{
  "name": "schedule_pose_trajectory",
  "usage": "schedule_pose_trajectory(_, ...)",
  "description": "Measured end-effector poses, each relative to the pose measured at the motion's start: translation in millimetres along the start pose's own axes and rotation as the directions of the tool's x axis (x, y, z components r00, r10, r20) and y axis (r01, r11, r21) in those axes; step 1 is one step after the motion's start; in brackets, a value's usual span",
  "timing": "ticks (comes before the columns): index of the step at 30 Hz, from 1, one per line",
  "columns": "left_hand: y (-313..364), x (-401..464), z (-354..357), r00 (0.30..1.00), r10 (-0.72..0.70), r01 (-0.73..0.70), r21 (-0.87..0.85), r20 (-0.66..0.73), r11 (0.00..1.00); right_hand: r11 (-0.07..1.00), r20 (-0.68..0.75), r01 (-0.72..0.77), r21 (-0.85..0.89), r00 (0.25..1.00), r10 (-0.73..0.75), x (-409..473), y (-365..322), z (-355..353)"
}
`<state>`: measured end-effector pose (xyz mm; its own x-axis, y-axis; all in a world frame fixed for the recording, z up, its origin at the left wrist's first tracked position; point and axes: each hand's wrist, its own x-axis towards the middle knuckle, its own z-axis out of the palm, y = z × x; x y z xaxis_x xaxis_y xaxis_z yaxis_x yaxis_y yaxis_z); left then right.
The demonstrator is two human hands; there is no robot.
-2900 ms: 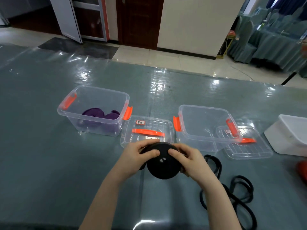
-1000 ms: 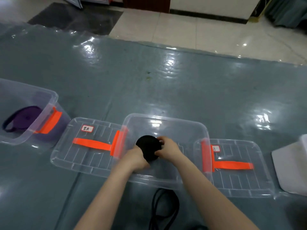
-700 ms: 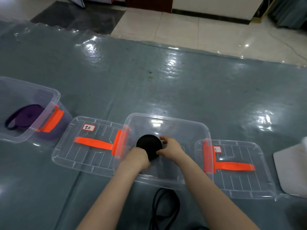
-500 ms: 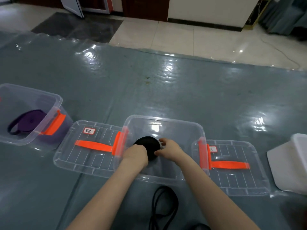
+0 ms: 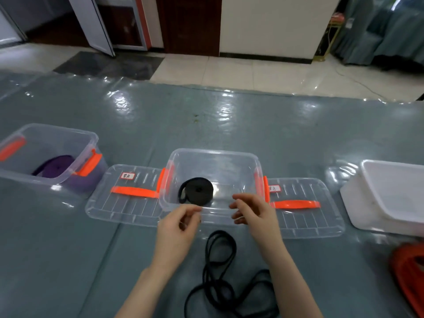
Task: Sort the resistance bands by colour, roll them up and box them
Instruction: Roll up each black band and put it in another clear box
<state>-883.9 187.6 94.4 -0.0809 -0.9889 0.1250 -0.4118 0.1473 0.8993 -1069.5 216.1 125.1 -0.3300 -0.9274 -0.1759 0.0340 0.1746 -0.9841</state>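
A rolled black band [image 5: 196, 191] lies inside the middle clear box [image 5: 214, 157], its outer end a little loose on the left. My left hand [image 5: 177, 228] and my right hand [image 5: 252, 211] hover just in front of that box with relaxed fingers, holding nothing. Loose black bands [image 5: 220, 271] lie tangled on the table between my forearms. Purple bands [image 5: 56, 166] sit in the left clear box [image 5: 55, 134].
Two clear lids with orange handles lie flat, one [image 5: 128, 196] left of the middle box and one [image 5: 302, 207] to its right. A white tub [image 5: 390, 198] stands at the right. Orange bands [image 5: 410, 276] show at the right edge. The table [image 5: 206, 120] carries a shiny plastic cover.
Both hands carried the rolled black band into the middle box, let it go and drew back out toward me. The roll now rests on the box floor.
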Motion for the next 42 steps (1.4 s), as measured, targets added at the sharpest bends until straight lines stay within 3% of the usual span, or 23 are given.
schedule_pose_trajectory(2,-13.2,-22.1,0.7,0.996,-0.073,0.072,0.020,0.054,0.997,0.994,0.010,-0.077,-0.072,0.997,0.078,-19.2,19.8,-5.6)
schedule_pose_trajectory(4,-29.8,-43.6,4.9,0.981,-0.133,0.115,0.128,0.144,0.985,0.944,0.050,-0.148,-0.296,0.984,0.170,-34.4,47.0,-10.3)
schedule_pose_trajectory(7,-53.4,-76.3,19.8,0.875,-0.365,0.260,0.326,0.319,0.909,0.669,0.199,-0.129,-0.732,0.899,0.391,-61.4,86.9,-16.4)
schedule_pose_trajectory(9,-63.8,-96.2,33.8,0.798,-0.491,0.341,0.411,0.349,0.845,0.491,0.234,-0.044,-0.870,0.840,0.490,-80.0,109.9,-17.4)
schedule_pose_trajectory(12,-66.0,-116.1,52.5,0.811,-0.490,0.366,0.376,0.319,0.851,0.367,0.233,0.082,-0.927,0.892,0.387,-108.1,133.1,-9.0)
schedule_pose_trajectory(16,-61.4,-124.8,61.7,0.787,-0.537,0.481,0.243,0.304,0.842,0.462,0.190,0.110,-0.880,0.973,0.130,-123.8,155.3,-1.5)
schedule_pose_trajectory(21,-46.1,-130.7,46.9,0.769,-0.525,0.577,-0.041,0.366,0.816,0.713,0.150,-0.001,-0.701,0.977,0.149,-127.3,150.0,-6.8)
schedule_pose_trajectory(25,-18.2,-126.4,34.5,0.800,-0.436,0.532,-0.152,0.411,0.833,0.869,0.043,-0.066,-0.491,0.994,0.100,-131.6,129.7,-7.2)
schedule_pose_trajectory(31,32.7,-97.4,26.9,0.850,-0.222,0.372,-0.246,0.479,0.895,0.903,-0.083,0.012,-0.430,0.995,-0.053,-137.1,78.6,-19.0)
schedule_pose_trajectory(37,87.5,-65.6,50.1,0.840,-0.023,0.210,-0.284,0.542,0.935,0.895,-0.237,0.106,-0.434,0.945,-0.227,-128.4,32.3,-51.6)
schedule_pose_trajectory(42,136.5,-35.8,75.6,0.857,0.079,0.124,-0.353,0.509,0.927,0.848,-0.220,0.202,-0.490,0.913,-0.344,-96.6,-9.5,-86.7)
